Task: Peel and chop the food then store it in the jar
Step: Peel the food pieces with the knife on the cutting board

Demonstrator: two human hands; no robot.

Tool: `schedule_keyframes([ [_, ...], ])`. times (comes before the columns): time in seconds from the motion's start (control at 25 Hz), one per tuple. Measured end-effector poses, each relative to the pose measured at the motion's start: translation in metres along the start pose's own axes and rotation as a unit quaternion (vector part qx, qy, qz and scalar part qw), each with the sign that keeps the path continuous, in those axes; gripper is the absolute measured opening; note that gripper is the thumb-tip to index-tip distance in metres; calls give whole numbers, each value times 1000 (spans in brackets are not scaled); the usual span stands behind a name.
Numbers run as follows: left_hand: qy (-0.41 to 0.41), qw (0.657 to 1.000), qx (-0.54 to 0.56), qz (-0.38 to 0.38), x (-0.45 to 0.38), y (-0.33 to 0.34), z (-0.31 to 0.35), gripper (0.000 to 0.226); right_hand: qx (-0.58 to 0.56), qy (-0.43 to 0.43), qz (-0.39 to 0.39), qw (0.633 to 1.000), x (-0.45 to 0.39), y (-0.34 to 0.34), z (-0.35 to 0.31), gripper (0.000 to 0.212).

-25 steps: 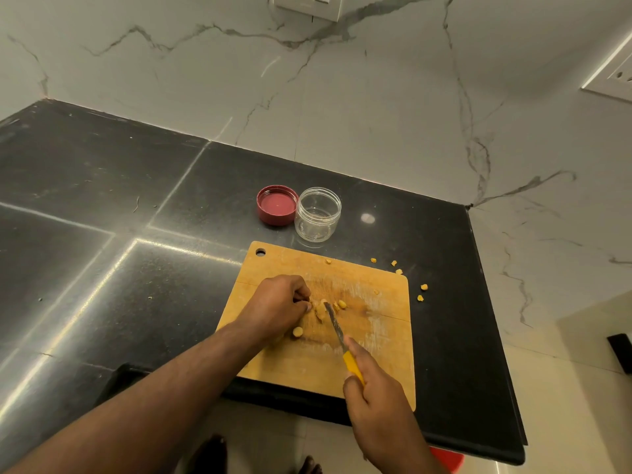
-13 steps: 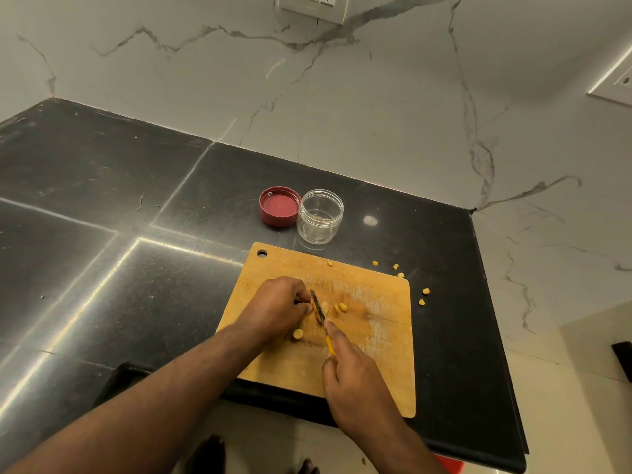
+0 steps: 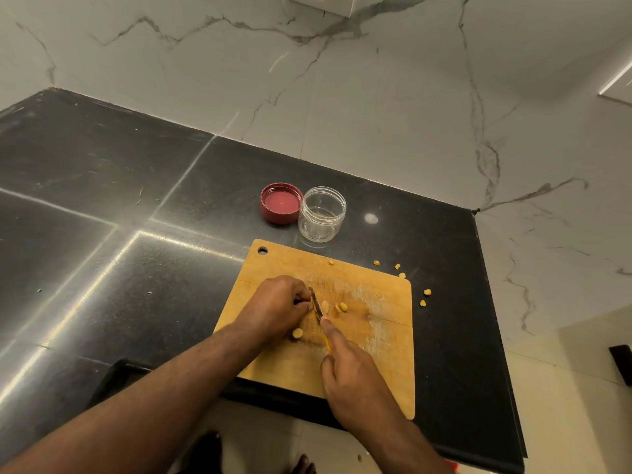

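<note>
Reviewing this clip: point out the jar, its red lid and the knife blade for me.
jar (image 3: 321,215): head view, on its clear side wall.
red lid (image 3: 281,202): head view, on its upturned inner face.
knife blade (image 3: 316,304): head view, mid-blade, between the two hands.

food under left hand (image 3: 277,304) hidden; switch plate (image 3: 318,3) cropped
</note>
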State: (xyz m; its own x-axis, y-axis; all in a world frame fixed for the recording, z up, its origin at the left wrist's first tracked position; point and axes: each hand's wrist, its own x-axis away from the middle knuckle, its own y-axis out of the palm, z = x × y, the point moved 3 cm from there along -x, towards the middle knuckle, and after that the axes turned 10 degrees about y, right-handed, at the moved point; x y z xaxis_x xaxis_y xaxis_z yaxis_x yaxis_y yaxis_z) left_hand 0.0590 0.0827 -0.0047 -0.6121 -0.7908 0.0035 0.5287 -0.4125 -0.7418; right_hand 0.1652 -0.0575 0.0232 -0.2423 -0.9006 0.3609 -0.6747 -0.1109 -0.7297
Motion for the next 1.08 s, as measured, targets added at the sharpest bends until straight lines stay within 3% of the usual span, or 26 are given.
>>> schedule_keyframes([
  [1.08,-13,999,9,29,1,1,-2,9,38,-5,12,999,-14,11,-4,56],
])
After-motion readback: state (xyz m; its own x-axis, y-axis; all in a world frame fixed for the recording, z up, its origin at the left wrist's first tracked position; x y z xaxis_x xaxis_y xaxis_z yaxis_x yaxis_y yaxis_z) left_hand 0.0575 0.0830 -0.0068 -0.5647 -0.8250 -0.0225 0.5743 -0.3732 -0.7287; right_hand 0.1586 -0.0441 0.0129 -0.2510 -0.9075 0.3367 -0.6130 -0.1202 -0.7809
